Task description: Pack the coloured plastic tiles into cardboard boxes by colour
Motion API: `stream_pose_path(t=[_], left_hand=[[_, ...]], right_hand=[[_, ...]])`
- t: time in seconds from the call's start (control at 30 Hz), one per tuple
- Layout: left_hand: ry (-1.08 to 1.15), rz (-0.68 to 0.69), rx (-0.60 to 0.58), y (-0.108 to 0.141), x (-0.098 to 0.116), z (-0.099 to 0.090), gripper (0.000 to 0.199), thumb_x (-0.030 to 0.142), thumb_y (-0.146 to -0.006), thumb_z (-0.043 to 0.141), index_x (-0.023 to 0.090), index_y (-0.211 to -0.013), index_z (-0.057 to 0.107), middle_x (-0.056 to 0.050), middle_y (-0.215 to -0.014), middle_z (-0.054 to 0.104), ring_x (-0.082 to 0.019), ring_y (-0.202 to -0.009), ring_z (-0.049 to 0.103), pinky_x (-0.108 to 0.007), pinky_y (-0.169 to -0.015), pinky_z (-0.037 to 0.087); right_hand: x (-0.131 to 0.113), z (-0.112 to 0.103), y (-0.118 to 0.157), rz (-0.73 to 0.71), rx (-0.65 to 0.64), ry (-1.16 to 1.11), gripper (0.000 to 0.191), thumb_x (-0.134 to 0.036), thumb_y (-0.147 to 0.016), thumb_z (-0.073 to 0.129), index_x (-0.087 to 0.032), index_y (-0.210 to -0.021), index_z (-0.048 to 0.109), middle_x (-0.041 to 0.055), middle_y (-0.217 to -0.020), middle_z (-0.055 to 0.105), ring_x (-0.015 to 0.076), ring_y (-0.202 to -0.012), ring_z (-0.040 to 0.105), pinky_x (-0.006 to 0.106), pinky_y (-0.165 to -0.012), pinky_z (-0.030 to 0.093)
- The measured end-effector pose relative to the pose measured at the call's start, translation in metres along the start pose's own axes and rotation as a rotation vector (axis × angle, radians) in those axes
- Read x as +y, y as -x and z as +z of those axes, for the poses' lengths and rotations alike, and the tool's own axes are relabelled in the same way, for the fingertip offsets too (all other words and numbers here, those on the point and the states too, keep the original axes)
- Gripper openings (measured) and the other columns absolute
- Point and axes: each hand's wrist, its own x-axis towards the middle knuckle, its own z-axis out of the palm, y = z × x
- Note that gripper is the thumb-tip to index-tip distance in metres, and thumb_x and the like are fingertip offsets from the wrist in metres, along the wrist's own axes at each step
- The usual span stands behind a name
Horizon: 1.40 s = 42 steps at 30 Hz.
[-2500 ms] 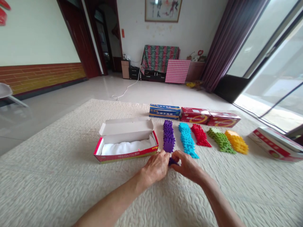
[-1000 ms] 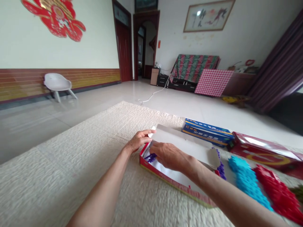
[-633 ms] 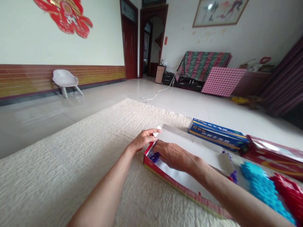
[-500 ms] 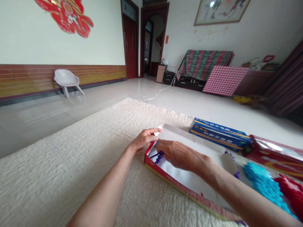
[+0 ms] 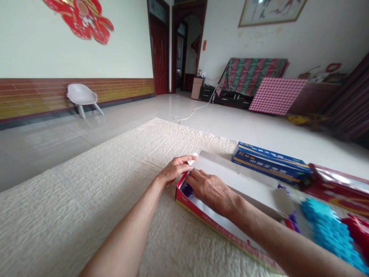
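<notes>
A shallow red cardboard box (image 5: 213,223) with a white inside lies open in front of me, its lid flap (image 5: 230,173) raised along the far side. My left hand (image 5: 176,169) pinches the white corner tab at the box's far left. Inside that same end is my right hand (image 5: 209,188), fingers bent down at small purple plastic pieces (image 5: 187,189). Its fingertips are partly hidden, but they close on the purple pieces. More purple pieces (image 5: 294,221) show at the box's right end. A tiny red bit (image 5: 248,242) lies within the box.
Behind the box stand a long blue box (image 5: 271,165) and a dark red box (image 5: 340,188). Heaps of turquoise pieces (image 5: 331,227) and red pieces (image 5: 357,231) lie at the right. Everything rests on a cream textured cover (image 5: 115,181). A white chair (image 5: 82,96) is by the wall.
My right hand has shifted slightly left and lower into the box corner, pressing the purple pieces nearer the end wall. The left hand stays at the tab. The view has turned slightly.
</notes>
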Motion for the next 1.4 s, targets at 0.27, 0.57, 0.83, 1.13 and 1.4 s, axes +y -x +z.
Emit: stream_pose_path(t=[0.27,0.57,0.83,1.13,1.4], left_hand=[[0.018,0.006,-0.019,0.001,0.0,-0.001,0.041,0.018,-0.072,0.063,0.018,-0.113,0.065,0.001,-0.073,0.063,-0.009,-0.061,0.052,-0.023,-0.063,0.039],[0.05,-0.019,-0.019,0.0,0.0,-0.001,0.043,0.021,-0.071,0.065,0.018,-0.114,0.064,0.001,-0.071,0.062,-0.008,-0.056,0.051,-0.024,-0.06,0.038],[0.068,-0.013,-0.015,0.0,-0.003,-0.002,0.042,0.021,-0.071,0.065,0.019,-0.112,0.066,0.001,-0.07,0.062,-0.01,-0.06,0.054,-0.025,-0.062,0.04],[0.06,-0.008,0.025,0.004,0.007,-0.007,0.046,0.014,-0.067,0.065,0.016,-0.113,0.065,-0.001,-0.074,0.065,-0.01,-0.06,0.055,-0.025,-0.062,0.041],[0.113,-0.026,0.042,0.004,0.003,-0.011,0.049,0.016,-0.067,0.065,0.018,-0.116,0.062,-0.002,-0.08,0.068,-0.014,-0.066,0.061,-0.027,-0.065,0.045]], right_hand=[[0.002,-0.005,0.0,0.076,-0.039,-0.299,0.025,-0.004,-0.078,0.045,-0.016,-0.098,0.054,0.0083,-0.097,0.061,0.0171,-0.079,0.06,0.029,-0.066,0.051],[0.003,0.008,0.0,0.118,0.076,-0.652,0.025,-0.005,-0.076,0.05,-0.019,-0.097,0.051,0.0052,-0.091,0.061,0.0162,-0.08,0.058,0.031,-0.074,0.049],[-0.005,0.012,0.0,0.247,0.124,-0.602,0.012,-0.007,-0.076,0.049,-0.019,-0.078,0.047,0.0028,-0.085,0.052,0.0105,-0.064,0.047,0.025,-0.06,0.042],[0.011,-0.032,-0.001,0.202,0.098,-0.57,0.009,-0.008,-0.076,0.051,-0.017,-0.074,0.054,0.0011,-0.076,0.053,0.0087,-0.061,0.047,0.024,-0.058,0.04],[0.028,-0.082,0.049,0.357,0.259,-0.505,0.012,-0.014,-0.081,0.052,-0.02,-0.078,0.061,0.001,-0.073,0.063,0.0114,-0.063,0.056,0.026,-0.059,0.045]])
